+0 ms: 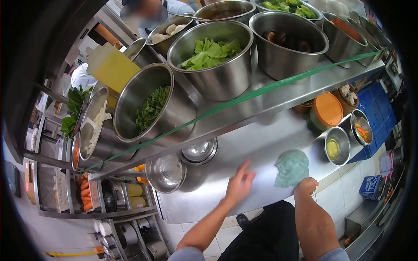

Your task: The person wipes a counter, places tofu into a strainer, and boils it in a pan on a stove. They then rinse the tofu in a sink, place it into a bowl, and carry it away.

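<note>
A crumpled pale green cloth (292, 168) lies on the steel worktop (261, 135). My right hand (306, 186) is closed at the cloth's near right corner, by the front edge of the worktop. Its fingers curl round and partly hide where they grip the cloth. To the left, my left hand (241, 183) hovers over the near edge of the worktop, fingers apart and slightly blurred, with nothing in it. Metal bowls (166, 175) stand on the left end of the worktop.
A raised shelf (265, 102) carries several steel pots, including one of lettuce (213, 54). At right stand an orange-lidded tub (328, 108), a bowl of yellow liquid (337, 146) and a blue crate (379, 113). Carrots (85, 193) sit on a lower left rack. Another person (178, 7) is behind.
</note>
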The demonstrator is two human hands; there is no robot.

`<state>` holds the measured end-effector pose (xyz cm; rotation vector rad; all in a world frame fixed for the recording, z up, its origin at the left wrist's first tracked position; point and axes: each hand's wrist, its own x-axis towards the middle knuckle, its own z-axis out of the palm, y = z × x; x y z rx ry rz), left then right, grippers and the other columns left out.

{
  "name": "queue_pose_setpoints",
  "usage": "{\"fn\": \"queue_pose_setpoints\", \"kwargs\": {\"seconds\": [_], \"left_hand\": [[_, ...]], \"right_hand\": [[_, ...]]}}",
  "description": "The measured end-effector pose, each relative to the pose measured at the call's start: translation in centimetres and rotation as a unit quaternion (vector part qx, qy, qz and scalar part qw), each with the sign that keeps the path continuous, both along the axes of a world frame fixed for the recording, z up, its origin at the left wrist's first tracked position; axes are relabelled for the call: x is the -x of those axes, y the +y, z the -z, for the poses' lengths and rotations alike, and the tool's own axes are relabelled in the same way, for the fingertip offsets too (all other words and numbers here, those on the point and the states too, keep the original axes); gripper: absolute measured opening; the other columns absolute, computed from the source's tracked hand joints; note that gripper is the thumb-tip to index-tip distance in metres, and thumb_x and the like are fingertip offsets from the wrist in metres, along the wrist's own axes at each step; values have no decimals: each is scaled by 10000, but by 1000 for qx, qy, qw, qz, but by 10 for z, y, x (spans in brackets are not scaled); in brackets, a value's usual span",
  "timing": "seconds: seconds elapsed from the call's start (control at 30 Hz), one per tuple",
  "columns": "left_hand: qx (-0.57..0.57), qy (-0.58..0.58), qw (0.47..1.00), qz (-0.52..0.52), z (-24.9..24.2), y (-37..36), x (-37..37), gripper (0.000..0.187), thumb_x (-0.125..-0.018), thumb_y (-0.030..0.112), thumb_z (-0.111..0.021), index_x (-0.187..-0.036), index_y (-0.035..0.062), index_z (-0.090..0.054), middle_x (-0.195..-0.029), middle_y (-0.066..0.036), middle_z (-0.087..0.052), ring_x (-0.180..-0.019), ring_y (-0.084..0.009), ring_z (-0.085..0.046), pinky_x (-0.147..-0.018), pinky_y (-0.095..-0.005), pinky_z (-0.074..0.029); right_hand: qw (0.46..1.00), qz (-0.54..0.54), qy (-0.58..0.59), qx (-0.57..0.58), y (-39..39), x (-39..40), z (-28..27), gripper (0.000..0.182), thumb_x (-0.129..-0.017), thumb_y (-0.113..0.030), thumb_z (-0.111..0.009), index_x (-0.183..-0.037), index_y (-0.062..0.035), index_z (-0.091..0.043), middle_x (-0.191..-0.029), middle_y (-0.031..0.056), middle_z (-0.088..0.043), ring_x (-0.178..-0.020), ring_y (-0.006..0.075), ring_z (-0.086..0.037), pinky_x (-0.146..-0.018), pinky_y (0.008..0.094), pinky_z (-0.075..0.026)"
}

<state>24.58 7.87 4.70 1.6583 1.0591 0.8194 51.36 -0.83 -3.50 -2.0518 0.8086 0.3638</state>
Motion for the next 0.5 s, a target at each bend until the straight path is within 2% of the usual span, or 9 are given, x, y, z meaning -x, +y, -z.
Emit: {"fn": "queue_pose_setpoints", "kwargs": {"seconds": [0.03, 0.1, 0.17, 0.2, 0.23, 0.3, 0.37, 0.43, 0.5], "left_hand": [[-34, 65, 997, -3, 3, -25, 17, 473, -856, 32, -590, -1324, 48, -521, -974, -134, -677, -902, -256, -670, -829, -376, -519], [-236, 181, 955, 9, 14, -47, 66, 479, -773, 40, -609, -1251, 39, -567, -1030, -141, -660, -983, -331, -625, -907, -449, -465], [-222, 250, 939, -86, 31, -66, 133, 459, -723, 67, -605, -1179, 15, -593, -1076, -163, -644, -1050, -368, -587, -952, -492, -417], [-242, 300, 911, -150, 46, -73, 170, 465, -731, 104, -591, -1183, -4, -580, -1099, -195, -628, -1019, -400, -585, -927, -503, -423], [-225, 329, 894, -202, 53, -80, 206, 490, -743, 93, -583, -1222, -7, -563, -1181, -224, -589, -1108, -408, -540, -980, -506, -382], [-207, 442, 846, -217, 58, -91, 265, 531, -773, 114, -561, -1291, 2, -527, -1311, -220, -519, -1232, -404, -460, -1050, -513, -311], [-199, 478, 837, -175, 53, -92, 286, 554, -806, 147, -532, -1346, 28, -497, -1393, -199, -459, -1315, -381, -394, -1098, -510, -245], [-179, 490, 835, -176, 48, -90, 284, 553, -819, 178, -514, -1357, 52, -495, -1404, -181, -454, -1325, -367, -395, -1104, -501, -245], [-161, 488, 837, -187, 52, -94, 286, 546, -814, 171, -514, -1349, 63, -509, -1402, -172, -456, -1329, -357, -395, -1106, -504, -240]], "right_hand": [[1000, 1, -2, 2, -2, -1, 2, 659, -1003, -346, -142, -1079, 100, -622, -1143, 290, -627, -1104, 431, -590, -994, 491, -458], [1000, -2, -6, 10, 7, 7, -20, 660, -1003, -346, -141, -1083, 101, -620, -1147, 290, -626, -1107, 431, -589, -996, 490, -457], [999, -12, -9, 38, 2, 5, -12, 662, -1003, -346, -139, -1088, 101, -619, -1151, 290, -625, -1110, 430, -588, -998, 489, -456], [998, -21, -10, 58, -4, -4, 14, 663, -1003, -346, -138, -1090, 102, -618, -1153, 290, -625, -1112, 429, -587, -999, 488, -456], [997, -32, -11, 75, -9, -9, 31, 664, -1003, -346, -137, -1092, 102, -618, -1155, 290, -624, -1114, 429, -587, -1000, 488, -455], [993, -52, -10, 106, -17, -7, 31, 665, -1003, -347, -135, -1096, 103, -616, -1159, 291, -623, -1117, 428, -586, -1002, 487, -454], [996, -55, -24, 59, -14, -10, 30, 651, -1003, -343, -140, -1123, 94, -608, -1188, 275, -616, -1126, 410, -583, -1003, 472, -455], [1000, 21, 8, -2, -13, -12, 30, 613, -978, -377, -186, -1254, -6, -589, -1283, 124, -601, -1162, 302, -551, -1004, 384, -436], [1000, 15, 2, 24, -24, -11, 34, 601, -977, -371, -191, -1240, -13, -597, -1266, 115, -608, -1148, 294, -556, -986, 381, -442]]}}
